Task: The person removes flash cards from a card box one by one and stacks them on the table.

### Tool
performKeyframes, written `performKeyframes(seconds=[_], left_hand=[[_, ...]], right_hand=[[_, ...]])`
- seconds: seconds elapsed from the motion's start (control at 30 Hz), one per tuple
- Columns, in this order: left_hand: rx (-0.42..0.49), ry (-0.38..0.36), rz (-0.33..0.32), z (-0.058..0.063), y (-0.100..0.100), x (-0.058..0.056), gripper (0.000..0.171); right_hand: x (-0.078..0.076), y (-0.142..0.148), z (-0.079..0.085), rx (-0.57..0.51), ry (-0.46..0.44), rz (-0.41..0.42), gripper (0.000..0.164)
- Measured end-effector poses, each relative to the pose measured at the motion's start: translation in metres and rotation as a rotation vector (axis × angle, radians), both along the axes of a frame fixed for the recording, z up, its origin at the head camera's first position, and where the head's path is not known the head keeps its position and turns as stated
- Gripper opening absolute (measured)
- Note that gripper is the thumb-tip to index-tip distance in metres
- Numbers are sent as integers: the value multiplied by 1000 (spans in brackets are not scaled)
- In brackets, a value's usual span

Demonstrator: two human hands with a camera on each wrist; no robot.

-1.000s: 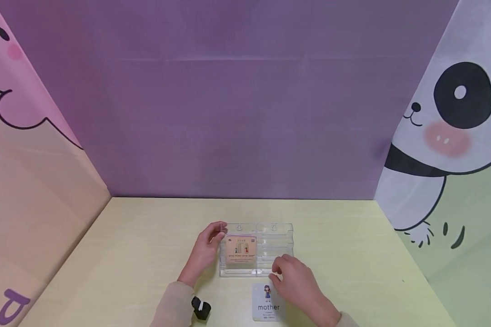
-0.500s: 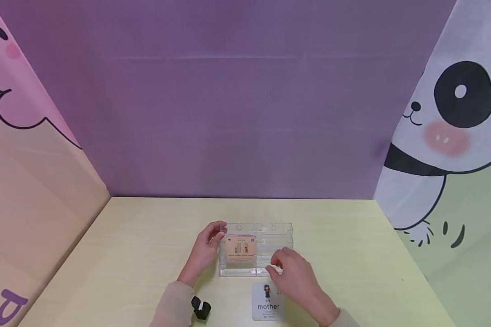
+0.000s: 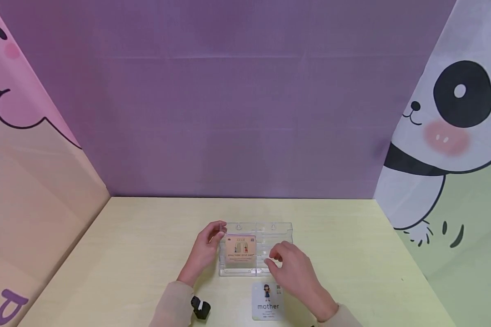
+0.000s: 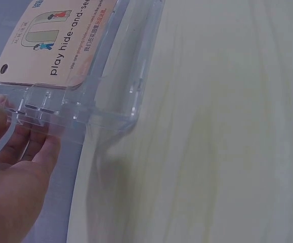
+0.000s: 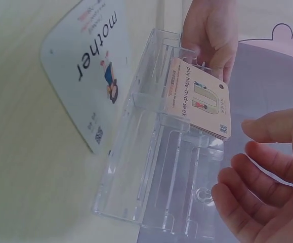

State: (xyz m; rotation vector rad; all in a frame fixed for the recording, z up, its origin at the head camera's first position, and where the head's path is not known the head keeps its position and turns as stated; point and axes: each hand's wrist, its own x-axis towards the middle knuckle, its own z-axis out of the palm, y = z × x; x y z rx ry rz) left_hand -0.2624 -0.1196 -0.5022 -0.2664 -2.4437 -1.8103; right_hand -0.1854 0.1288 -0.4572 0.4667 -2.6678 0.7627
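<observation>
My left hand (image 3: 204, 250) grips the left side of a clear plastic card rack (image 3: 274, 230), its thumb and fingers round the side wall in the left wrist view. Salmon-pink cards, the front one reading "play hide-and-seek" (image 3: 241, 249), sit in the rack's left column; in the right wrist view they look like a stack. The right column holds no card. My right hand (image 3: 296, 272) hovers before that column, fingers loosely bent, with nothing between thumb and fingertips (image 5: 226, 177). A pale blue card reading "mother" (image 3: 267, 302) lies face up on the table, in front of the rack.
A small black object (image 3: 201, 309) with a white band is beside the left sleeve. The pale wooden table (image 3: 352, 254) is bounded by a purple back panel (image 3: 245, 113) and printed side panels, a panda (image 3: 448, 138) on the right one.
My right hand has shifted a little forward and left over the rack, off the "mother" card, whose upper right corner now shows. The left hand and rack have stayed put.
</observation>
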Motion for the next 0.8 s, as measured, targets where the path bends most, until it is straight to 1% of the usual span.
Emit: performKeyframes(seconds=[0.2, 0.53, 0.67, 0.8], left_hand=[[19, -1, -6, 0, 0, -1, 30], [-8, -15, -5, 0, 0, 0, 32], [-7, -12, -4, 1, 0, 1, 32], [1, -13, -8, 1, -1, 1, 32]], right_hand=[[-5, -4, 2, -4, 39, 0, 17], [-9, -6, 5, -39, 67, 0, 16], [-10, -7, 7, -47, 68, 2, 16], [-11, -9, 9, -55, 49, 4, 14]])
